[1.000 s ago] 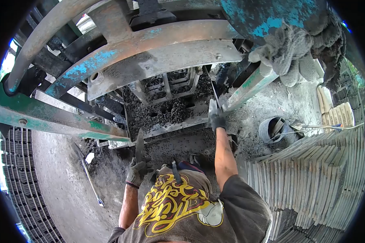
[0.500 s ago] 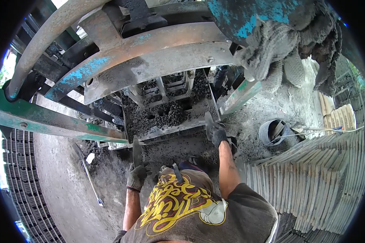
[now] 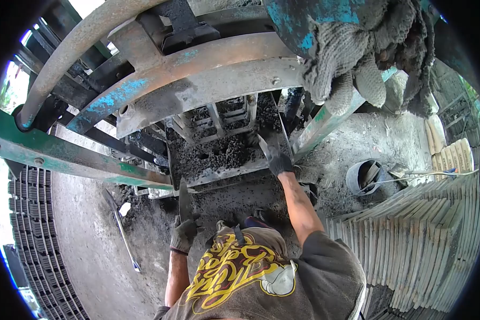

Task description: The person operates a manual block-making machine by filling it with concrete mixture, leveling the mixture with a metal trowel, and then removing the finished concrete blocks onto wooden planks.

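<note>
My gloved left hand [image 3: 184, 234] is closed around the handle of a trowel [image 3: 184, 202], its blade pointing up toward the front left corner of a metal tray [image 3: 232, 175]. My gloved right hand [image 3: 279, 162] grips a second trowel [image 3: 263, 145], whose blade reaches over the tray's right side. Dark, crumbly mix [image 3: 226, 152] lies in that tray, heaped in the middle, with several dark hollows in it. Behind it, a metal frame with upright bars [image 3: 215, 118] stands over the mix.
Grey work gloves [image 3: 342, 58] hang at the upper right of the machine [image 3: 208, 56]. To the right are a bucket [image 3: 353, 178], paper sacks [image 3: 456, 158] and stacked boards [image 3: 400, 234]. A long-handled shovel [image 3: 124, 234] lies on the floor at left, near stacked dark blocks [image 3: 33, 213].
My right hand has moved forward and up, bringing its trowel from the tray's front right edge over the mix. My left hand stays low with its trowel. The view has shifted slightly.
</note>
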Tool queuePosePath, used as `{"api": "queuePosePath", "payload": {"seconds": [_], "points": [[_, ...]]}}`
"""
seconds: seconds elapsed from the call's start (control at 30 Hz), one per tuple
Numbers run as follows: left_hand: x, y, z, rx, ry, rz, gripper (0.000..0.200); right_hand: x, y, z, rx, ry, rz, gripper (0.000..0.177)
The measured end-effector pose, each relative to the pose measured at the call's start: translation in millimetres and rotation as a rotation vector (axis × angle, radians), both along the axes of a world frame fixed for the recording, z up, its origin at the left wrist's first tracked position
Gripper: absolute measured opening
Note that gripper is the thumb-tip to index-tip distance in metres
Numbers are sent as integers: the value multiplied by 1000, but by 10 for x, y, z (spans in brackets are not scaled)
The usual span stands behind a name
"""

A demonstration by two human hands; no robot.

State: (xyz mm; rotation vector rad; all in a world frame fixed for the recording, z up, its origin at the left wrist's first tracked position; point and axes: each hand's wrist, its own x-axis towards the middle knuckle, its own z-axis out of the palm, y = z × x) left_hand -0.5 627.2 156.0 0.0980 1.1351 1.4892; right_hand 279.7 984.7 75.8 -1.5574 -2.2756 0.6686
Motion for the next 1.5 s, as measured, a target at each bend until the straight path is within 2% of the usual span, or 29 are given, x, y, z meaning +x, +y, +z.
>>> {"api": "queuePosePath", "payload": {"seconds": [0.03,0.1,0.13,0.17,0.27,0.3,0.33,0.37,0.43,0.47,0.5,0.57,0.67,0.73,0.77,0.87,0.93,1.0,1.03,1.1,1.2,1.23,1.3,1.33,1.37,1.43,1.47,1.5], "points": [[-11,-58,-21,-14,-12,26,51,85,-101,-79,3,-6,2,29],[32,-105,-43,-28,-35,62,51,323,-288,-307,186,235,-171,30],[50,-140,-20,-43,-11,92,51,385,-420,-326,182,230,-165,30],[53,-160,-1,-58,16,119,50,442,-539,-350,9,219,-299,31],[116,-137,10,-72,-31,175,50,452,-727,-492,8,203,-231,31],[104,-137,-48,-77,-35,168,50,458,-697,-705,36,174,-147,30],[67,-131,-152,-76,-61,134,51,542,-562,-861,-99,48,-80,34],[31,-117,-209,-73,-85,99,52,586,-518,-731,-100,48,-90,34],[18,-5,-136,-42,-54,53,51,653,-483,-137,-44,67,-273,35],[27,54,-86,-11,-27,19,50,693,-457,106,-182,-73,-325,42],[21,104,-45,-10,-29,15,50,646,-515,285,-181,-76,-330,42],[5,188,20,4,-61,43,42,430,-679,493,-351,-88,-331,50],[-12,279,86,27,-44,34,42,-90,-844,585,-416,142,-51,55],[-45,296,63,11,-54,19,42,-205,-882,314,-373,238,55,59],[-75,274,60,-9,-57,3,43,-250,-828,333,-431,116,69,62],[-187,198,155,-14,-16,-35,42,-55,-726,736,-495,142,-178,65],[-352,59,-26,-13,1,-52,46,-6,-687,712,-633,149,-339,63],[-458,-15,-96,-7,16,-72,50,-186,-856,737,-413,317,-485,77],[-496,-35,-98,-15,-12,-59,51,-337,-945,597,-359,305,-445,72],[-553,-72,-99,-30,-42,-56,52,-823,-1144,251,-364,178,-167,63],[-615,-50,-90,-41,-31,-77,55,-1398,-1250,119,-452,12,211,57],[-636,-53,-43,-40,-30,-106,56,-1497,-1258,-155,-371,44,198,57],[-716,-76,86,-40,-23,-125,56,-1288,-1344,498,-395,150,-75,59],[-734,-103,162,-31,2,-139,49,-1132,-1387,731,-364,203,-188,61],[-748,-140,189,-22,23,-148,41,-951,-1416,661,-256,244,-256,62],[-831,-263,125,-24,12,-133,41,-691,-1352,379,-348,-37,-480,65],[-868,-331,90,-22,12,-139,41,-755,-1377,255,-351,-44,-466,65],[-877,-397,61,-26,14,-130,41,-855,-1417,169,-252,61,-417,66]]}}
